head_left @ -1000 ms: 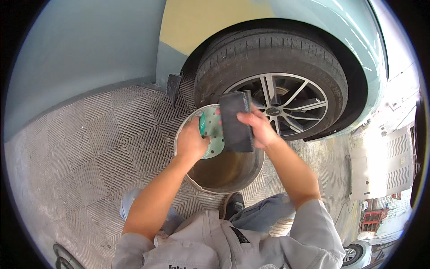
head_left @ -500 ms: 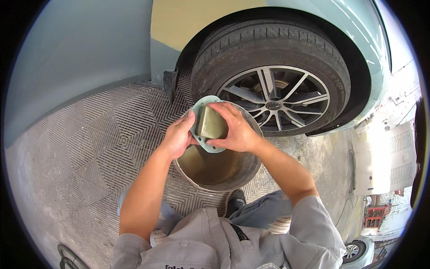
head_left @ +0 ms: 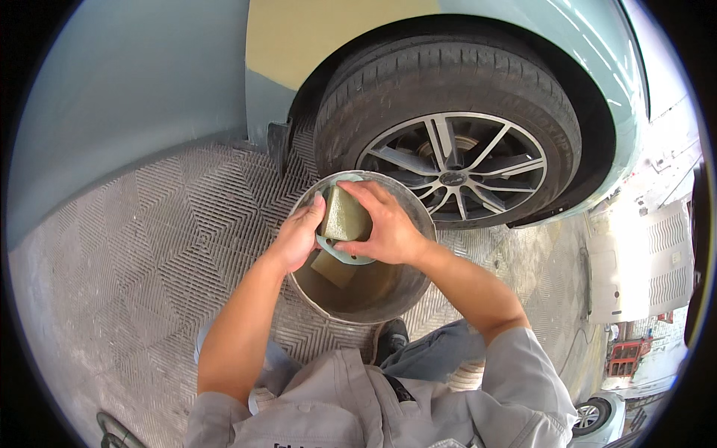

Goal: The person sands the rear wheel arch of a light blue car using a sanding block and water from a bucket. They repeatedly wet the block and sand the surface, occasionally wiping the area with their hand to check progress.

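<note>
My right hand [head_left: 393,225] grips a wet olive-green block [head_left: 346,215], its thumb and fingers wrapped round the right side. Under the block sits a thin, pale green sanding disc [head_left: 354,258] with small holes along its rim. My left hand [head_left: 299,233] pinches the disc and the block's left side between thumb and fingers; its fingertips are hidden underneath. Both hands are over a round bucket [head_left: 418,287] of murky brownish water. A flat tan rectangular piece [head_left: 334,269] shows in the bucket, just below the disc.
A car wheel [head_left: 453,178] stands right behind the bucket, under a pale blue-green fender with a yellowish patch [head_left: 321,45]. At far left is a grey-blue body panel [head_left: 142,89]. Below lies ribbed floor grating [head_left: 172,246]. A dark hose [head_left: 116,429] is at lower left.
Both hands have brought the block and disc slightly down and nearer, lower over the bucket. Less of the disc shows around the block, and the tan piece is more visible.
</note>
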`<state>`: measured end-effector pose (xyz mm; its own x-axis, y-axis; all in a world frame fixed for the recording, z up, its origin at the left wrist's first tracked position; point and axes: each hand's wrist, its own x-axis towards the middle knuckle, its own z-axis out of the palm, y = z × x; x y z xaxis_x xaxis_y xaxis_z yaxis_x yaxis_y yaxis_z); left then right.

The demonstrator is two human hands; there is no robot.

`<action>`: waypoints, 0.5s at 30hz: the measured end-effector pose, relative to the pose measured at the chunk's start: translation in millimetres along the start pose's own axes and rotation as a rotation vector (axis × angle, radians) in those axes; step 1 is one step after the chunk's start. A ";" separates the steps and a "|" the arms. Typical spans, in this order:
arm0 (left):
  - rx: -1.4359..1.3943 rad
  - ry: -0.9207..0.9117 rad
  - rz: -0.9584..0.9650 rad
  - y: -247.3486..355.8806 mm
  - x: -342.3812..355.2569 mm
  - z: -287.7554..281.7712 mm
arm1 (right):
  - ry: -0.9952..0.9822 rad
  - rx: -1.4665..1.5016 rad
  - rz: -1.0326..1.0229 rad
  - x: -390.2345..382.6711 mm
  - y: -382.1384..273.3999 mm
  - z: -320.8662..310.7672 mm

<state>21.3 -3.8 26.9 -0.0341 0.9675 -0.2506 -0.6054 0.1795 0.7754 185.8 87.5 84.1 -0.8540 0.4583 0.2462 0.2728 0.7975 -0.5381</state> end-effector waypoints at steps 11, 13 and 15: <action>0.529 -0.142 0.074 9.1 1.6 0.8 | -0.187 -0.097 0.036 1.9 9.7 -4.0; 0.342 -0.110 -0.061 10.6 -2.8 4.0 | -0.188 0.018 0.064 4.1 11.9 -8.1; 0.337 -0.020 -0.014 12.0 -3.9 6.6 | -0.191 0.087 0.095 4.2 12.4 -9.3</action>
<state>19.4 -4.2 40.9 -0.0103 0.9673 -0.2536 -0.3089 0.2381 0.9208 189.8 102.9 85.9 -0.8970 0.4403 0.0390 0.3233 0.7137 -0.6214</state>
